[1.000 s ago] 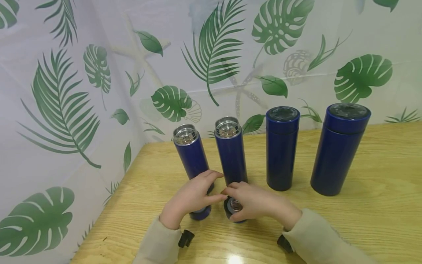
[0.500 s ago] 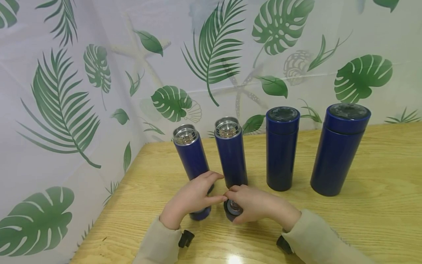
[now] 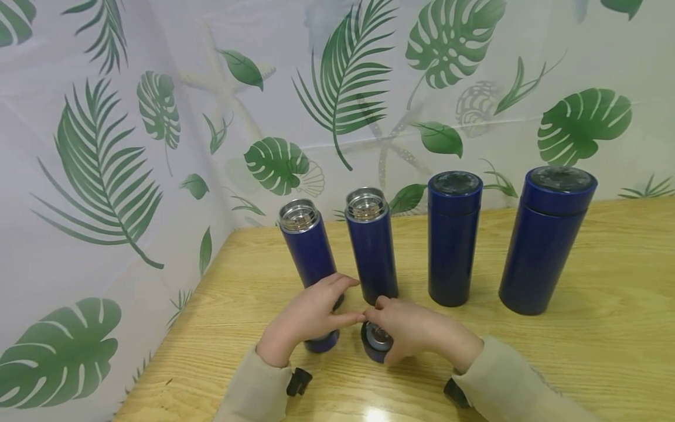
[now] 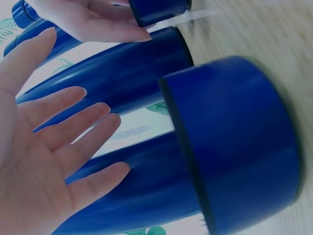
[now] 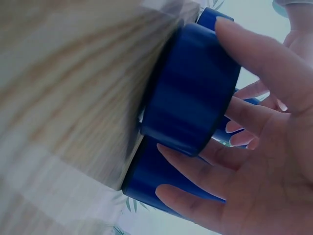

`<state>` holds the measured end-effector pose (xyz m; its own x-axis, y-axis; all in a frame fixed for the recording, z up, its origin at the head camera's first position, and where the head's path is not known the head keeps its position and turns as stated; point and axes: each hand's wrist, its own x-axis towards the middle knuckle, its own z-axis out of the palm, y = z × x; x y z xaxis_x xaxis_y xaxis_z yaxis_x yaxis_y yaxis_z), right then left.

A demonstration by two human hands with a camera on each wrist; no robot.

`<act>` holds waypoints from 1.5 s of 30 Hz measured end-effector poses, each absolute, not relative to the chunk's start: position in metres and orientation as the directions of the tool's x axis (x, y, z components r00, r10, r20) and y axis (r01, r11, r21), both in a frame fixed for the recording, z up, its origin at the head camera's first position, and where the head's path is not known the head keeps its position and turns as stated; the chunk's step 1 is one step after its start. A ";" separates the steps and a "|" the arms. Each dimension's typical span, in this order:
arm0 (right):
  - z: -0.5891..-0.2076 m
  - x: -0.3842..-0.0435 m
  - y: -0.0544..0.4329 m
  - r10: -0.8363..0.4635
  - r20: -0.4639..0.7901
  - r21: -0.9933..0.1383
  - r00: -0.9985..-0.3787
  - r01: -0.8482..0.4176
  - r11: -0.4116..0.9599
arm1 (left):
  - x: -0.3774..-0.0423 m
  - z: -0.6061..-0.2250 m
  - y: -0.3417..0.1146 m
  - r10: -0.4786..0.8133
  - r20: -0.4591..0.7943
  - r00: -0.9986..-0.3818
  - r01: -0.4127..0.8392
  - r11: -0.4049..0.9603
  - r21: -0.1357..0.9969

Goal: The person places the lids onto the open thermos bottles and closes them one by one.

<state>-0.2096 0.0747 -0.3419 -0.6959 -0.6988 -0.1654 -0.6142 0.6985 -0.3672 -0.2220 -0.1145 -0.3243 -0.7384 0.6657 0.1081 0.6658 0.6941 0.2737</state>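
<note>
My right hand point(image 3: 413, 328) grips a blue bottle lid point(image 3: 375, 351), which lies upside down with its grey inner seal showing. In the right wrist view the thumb is at one edge of this lid point(image 5: 190, 88) and fingers are on the other side. My left hand point(image 3: 308, 313) is spread over a second blue lid point(image 3: 323, 343), partly hidden under it. The left wrist view shows straight fingers apart from that lid point(image 4: 239, 147). Behind the hands stand two uncapped blue thermos bottles, the left bottle point(image 3: 311, 252) and the right bottle point(image 3: 372, 252), with steel necks.
Two blue thermos bottles with lids on stand to the right, a slimmer one point(image 3: 452, 252) and a wider one point(image 3: 543, 258). The wooden table point(image 3: 606, 351) meets a leaf-patterned cloth point(image 3: 211, 146) at the back and left.
My right hand and the lid in it have shifted slightly toward me, and more of the lid's inside shows. My left hand keeps almost the same place.
</note>
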 end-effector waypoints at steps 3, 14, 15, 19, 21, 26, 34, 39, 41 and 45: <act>-0.341 -0.209 0.075 -0.694 -0.182 -0.374 -0.697 -0.603 0.704 | -0.222 -0.323 -0.114 0.661 0.108 -0.742 0.661 0.698 0.275; -0.340 -0.209 0.074 -0.676 -0.234 -0.370 -0.699 -0.579 0.727 | -0.221 -0.321 -0.110 0.654 0.116 -0.747 0.658 0.705 0.263; -0.340 -0.209 0.074 -0.679 -0.232 -0.365 -0.697 -0.584 0.725 | -0.222 -0.320 -0.109 0.654 0.121 -0.746 0.660 0.704 0.263; -0.339 -0.209 0.073 -0.686 -0.226 -0.371 -0.692 -0.590 0.717 | -0.221 -0.319 -0.109 0.650 0.135 -0.748 0.659 0.704 0.264; -0.339 -0.208 0.073 -0.685 -0.223 -0.387 -0.693 -0.582 0.715 | -0.221 -0.318 -0.109 0.646 0.139 -0.751 0.656 0.706 0.265; -0.339 -0.208 0.073 -0.684 -0.211 -0.424 -0.698 -0.565 0.708 | -0.220 -0.316 -0.108 0.635 0.153 -0.757 0.650 0.713 0.263; -0.339 -0.207 0.073 -0.685 -0.193 -0.439 -0.703 -0.562 0.701 | -0.216 -0.307 -0.103 0.608 0.144 -0.781 0.620 0.727 0.296; -0.340 -0.207 0.073 -0.687 -0.192 -0.458 -0.701 -0.555 0.695 | -0.214 -0.302 -0.100 0.575 0.172 -0.800 0.597 0.733 0.326; -0.340 -0.207 0.073 -0.686 -0.190 -0.467 -0.703 -0.550 0.692 | -0.214 -0.301 -0.100 0.548 0.189 -0.815 0.577 0.735 0.356; -0.340 -0.209 0.074 -0.685 -0.185 -0.478 -0.705 -0.545 0.689 | -0.217 -0.300 -0.100 0.483 0.234 -0.844 0.536 0.735 0.415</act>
